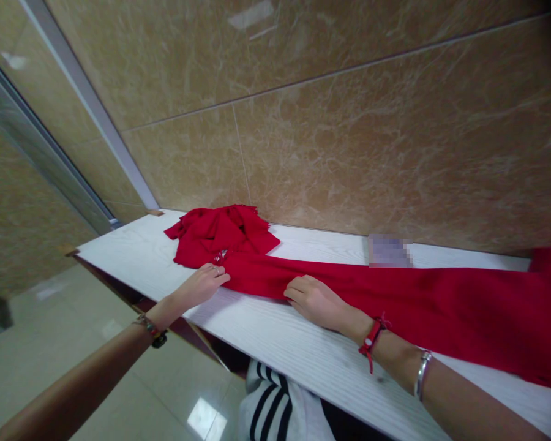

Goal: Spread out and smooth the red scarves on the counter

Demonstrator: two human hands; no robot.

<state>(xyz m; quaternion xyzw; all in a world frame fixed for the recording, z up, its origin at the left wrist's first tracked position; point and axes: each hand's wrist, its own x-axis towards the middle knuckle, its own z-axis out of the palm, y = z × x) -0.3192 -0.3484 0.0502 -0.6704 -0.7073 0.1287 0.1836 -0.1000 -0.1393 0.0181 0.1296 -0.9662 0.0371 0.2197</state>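
A long red scarf [371,294] lies stretched along the white tabletop, running off toward the right edge of view. Its left part sits in a crumpled heap [224,229] with a ragged, fringe-like edge. My left hand [204,283] pinches the cloth at the near side of that heap, beside a small white patch. Farther right, my right hand [316,300] rests at the near edge of the flat stretch, its fingers curled onto the cloth. The fingertips of both hands are partly hidden.
The white table [275,331] stands against a brown marbled wall [349,153]. A blurred greyish rectangular object [390,251] lies at the back, behind the scarf. Open shelf space shows under the table's front edge. Shiny floor tiles [96,367] lie at the left.
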